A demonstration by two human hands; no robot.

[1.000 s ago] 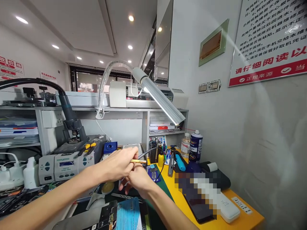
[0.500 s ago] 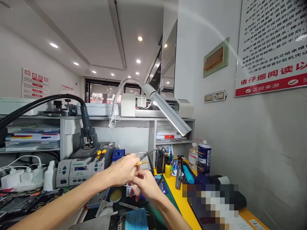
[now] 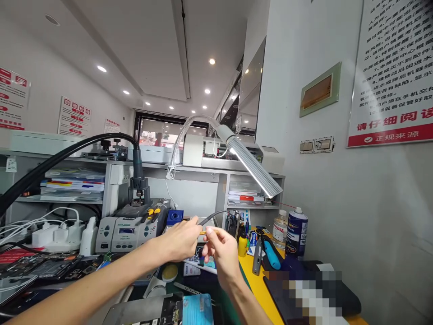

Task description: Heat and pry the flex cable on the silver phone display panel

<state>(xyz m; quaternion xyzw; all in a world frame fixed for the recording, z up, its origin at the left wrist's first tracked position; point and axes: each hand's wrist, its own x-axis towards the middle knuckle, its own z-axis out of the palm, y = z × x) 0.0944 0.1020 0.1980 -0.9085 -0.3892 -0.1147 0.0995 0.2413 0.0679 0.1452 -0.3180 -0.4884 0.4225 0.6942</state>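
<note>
I see a white ceiling (image 3: pixel 111 40) with round recessed lights, a grey wall (image 3: pixel 355 216) on the right carrying a red-edged poster (image 3: pixel 395 72), a grey shelf (image 3: pixel 189 174) behind the counter (image 3: pixel 252 280), and a lit gooseneck lamp (image 3: pixel 253 169) above it.

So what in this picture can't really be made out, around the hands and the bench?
All in the head view:
- Thin yellow tool: mostly covered by the left hand and right hand; its tip is too small to read.
- Dark items at the yellow bench edge: blurred by a pixelated patch.
- Wall notice: cut off by the right edge.
- Display on the grey soldering station: too small to read.
</note>
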